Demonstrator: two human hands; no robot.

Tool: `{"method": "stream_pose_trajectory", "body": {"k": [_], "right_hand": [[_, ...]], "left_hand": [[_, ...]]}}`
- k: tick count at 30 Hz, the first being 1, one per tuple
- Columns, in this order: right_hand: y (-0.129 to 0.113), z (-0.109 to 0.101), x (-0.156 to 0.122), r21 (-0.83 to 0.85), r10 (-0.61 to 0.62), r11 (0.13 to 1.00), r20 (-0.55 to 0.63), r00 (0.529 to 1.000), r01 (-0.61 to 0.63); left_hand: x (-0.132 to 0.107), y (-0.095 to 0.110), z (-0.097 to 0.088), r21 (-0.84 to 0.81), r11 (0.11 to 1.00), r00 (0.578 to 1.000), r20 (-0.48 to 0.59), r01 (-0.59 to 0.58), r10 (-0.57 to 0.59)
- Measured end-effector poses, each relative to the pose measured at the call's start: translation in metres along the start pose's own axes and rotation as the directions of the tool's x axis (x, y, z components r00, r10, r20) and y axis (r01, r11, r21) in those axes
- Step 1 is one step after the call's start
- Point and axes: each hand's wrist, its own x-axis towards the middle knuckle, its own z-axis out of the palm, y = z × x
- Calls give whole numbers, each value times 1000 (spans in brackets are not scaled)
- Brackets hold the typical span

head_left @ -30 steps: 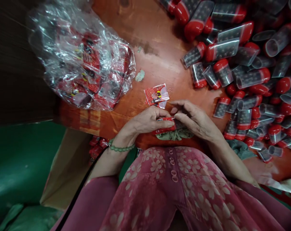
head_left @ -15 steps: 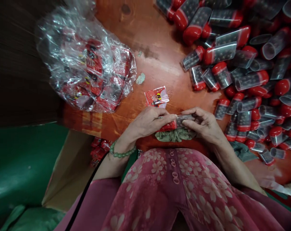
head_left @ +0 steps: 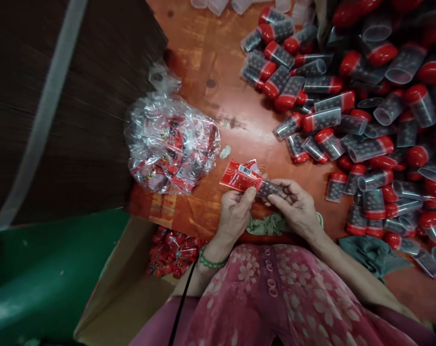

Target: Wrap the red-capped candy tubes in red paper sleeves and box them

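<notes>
My left hand pinches a small red packet with a white barcode label at the table's near edge. My right hand grips a clear dotted tube whose end meets the packet. Both hands are closed and nearly touching. Another red packet edge lies on the table just behind them. A green bead bracelet circles my left wrist.
A clear plastic bag of red packets lies left on the red wooden table. A large heap of clear tubes with red caps fills the right. A cardboard box with red packets sits below left. Green cloths lie at the edge.
The view pulled back and tilted. My hands lifted the packet and tube slightly; the red packet now sticks out upward to the left of my left thumb.
</notes>
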Motion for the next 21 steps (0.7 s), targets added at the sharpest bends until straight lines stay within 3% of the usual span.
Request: {"method": "stream_pose_trajectory", "body": {"k": [4,7,13,21], "right_hand": [[8,3,0,6,-14,1000,-33,999,14],[9,5,1,11,26,1000,8,1000,-26],[3,4,0,-137,-75,988,-3,997,74],[5,1,5,87,109,990,69,992,-115]], "left_hand": [[3,-8,-8,97,983,987,-20,-156,159],[7,-8,-11,59,977,979,-10,-203,204],[8,6,-6,-60,992,988,93,-114,120],[2,5,-8,-65,997,964,259,-49,64]]}}
